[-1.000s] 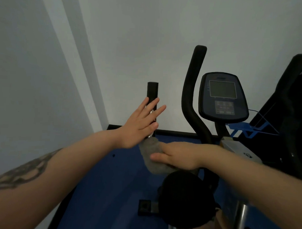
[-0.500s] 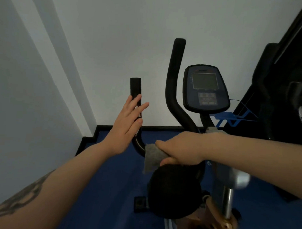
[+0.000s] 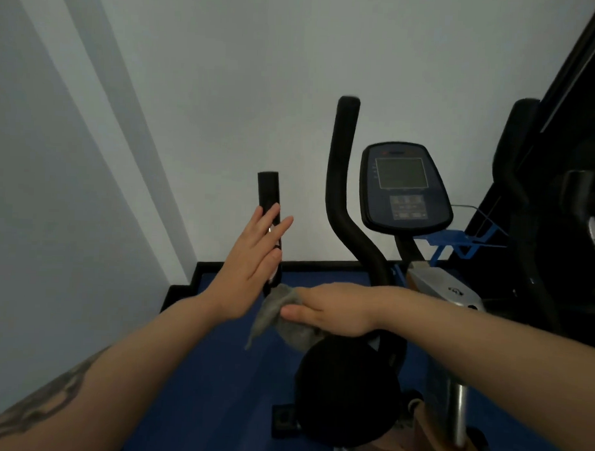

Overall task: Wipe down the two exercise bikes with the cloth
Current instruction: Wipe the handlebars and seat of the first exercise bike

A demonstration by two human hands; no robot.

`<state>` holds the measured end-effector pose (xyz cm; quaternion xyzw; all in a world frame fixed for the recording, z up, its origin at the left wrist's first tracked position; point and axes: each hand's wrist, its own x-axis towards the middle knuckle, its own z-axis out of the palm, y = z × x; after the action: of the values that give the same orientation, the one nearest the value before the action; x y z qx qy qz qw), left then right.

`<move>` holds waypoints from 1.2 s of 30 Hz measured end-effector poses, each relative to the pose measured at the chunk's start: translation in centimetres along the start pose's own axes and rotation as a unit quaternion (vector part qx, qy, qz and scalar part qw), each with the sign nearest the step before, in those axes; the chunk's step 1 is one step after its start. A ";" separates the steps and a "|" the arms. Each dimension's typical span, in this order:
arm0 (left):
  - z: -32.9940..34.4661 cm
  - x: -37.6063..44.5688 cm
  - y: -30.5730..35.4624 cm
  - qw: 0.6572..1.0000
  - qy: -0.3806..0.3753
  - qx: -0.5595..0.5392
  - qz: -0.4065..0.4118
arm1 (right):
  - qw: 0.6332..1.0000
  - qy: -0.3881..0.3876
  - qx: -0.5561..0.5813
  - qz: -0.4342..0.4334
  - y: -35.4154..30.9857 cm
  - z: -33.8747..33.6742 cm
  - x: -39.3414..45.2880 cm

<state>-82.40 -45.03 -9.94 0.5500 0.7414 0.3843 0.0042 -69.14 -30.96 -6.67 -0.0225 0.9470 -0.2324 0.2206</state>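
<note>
Left hand [image 3: 251,257] flat and open at centre frame, fingers straight, laid against the short left handlebar [image 3: 268,204]; judged to steady the bar while wiping proceeds below. Right hand [image 3: 333,314] just below and right of it, thumb side towards camera, pressing the grey cloth [image 3: 276,317] onto the lower bend of the same bar; fingers largely hidden beneath, so curled or flat cannot be told. Loose corner of cloth hanging down-left, clear of the floor.

Exercise bike [image 3: 347,389] filling lower centre: black seat nearest, tall curved handlebar [image 3: 341,179] and console [image 3: 405,188] right of centre. Second dark machine [image 3: 559,217] close at right edge, identity uncertain.

Wall corner [image 3: 101,117] close at left; blue floor [image 3: 216,374] open at lower left. Room for strokes judged ample upward along the bar, tight towards the right.
</note>
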 end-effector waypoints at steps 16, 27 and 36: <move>1.6 1.7 3.2 0.869 0.223 -0.348 -0.273 | 0.775 0.342 0.530 0.038 -2.2 -2.1 7.2; 3.9 2.0 3.8 0.815 0.362 -0.287 -0.351 | 0.787 0.352 0.505 -0.038 -2.9 -2.0 9.6; 4.1 1.8 3.2 0.826 0.345 -0.258 -0.364 | 0.787 0.384 0.483 -0.013 -2.5 -2.6 10.4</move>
<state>-78.69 -40.90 -10.24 0.0506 0.7145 0.6971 0.0294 -79.82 -33.53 -7.70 0.1655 0.7174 -0.6516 -0.1824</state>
